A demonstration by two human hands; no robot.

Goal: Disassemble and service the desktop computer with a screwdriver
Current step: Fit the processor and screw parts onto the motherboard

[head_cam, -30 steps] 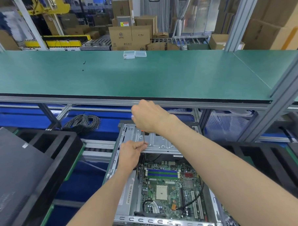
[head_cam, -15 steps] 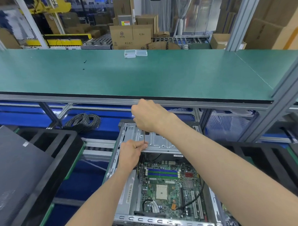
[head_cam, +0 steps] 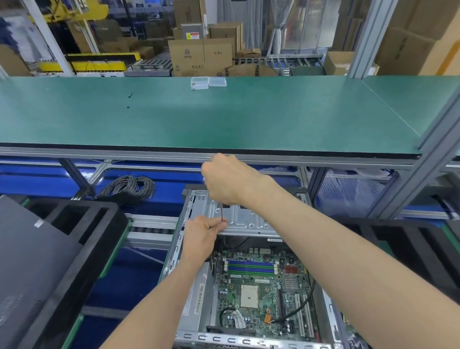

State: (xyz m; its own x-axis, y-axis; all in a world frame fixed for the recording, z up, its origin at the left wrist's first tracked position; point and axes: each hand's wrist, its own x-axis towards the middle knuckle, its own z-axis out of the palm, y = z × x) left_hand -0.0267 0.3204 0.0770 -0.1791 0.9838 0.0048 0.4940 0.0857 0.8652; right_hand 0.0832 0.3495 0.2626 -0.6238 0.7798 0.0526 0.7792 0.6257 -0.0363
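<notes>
An open desktop computer case (head_cam: 254,343) lies below the bench, its green motherboard (head_cam: 257,286) exposed. A silver drive cage plate (head_cam: 248,217) spans the far end of the case. My right hand (head_cam: 227,179) is closed around the handle of a screwdriver (head_cam: 222,213), whose thin shaft points straight down to the plate's near edge. My left hand (head_cam: 204,234) pinches the shaft's lower end with its fingertips, at the plate's front left corner. The tip itself is hidden by those fingers.
A long green workbench (head_cam: 221,116) runs across above the case, with two small clear plastic boxes (head_cam: 207,82) at its far edge. A coil of black cable (head_cam: 130,188) lies left of the case. Black foam trays (head_cam: 76,233) and a dark panel (head_cam: 18,249) sit at left.
Both hands stay in almost the same place on the screwdriver; only a slight shift of the view is visible.
</notes>
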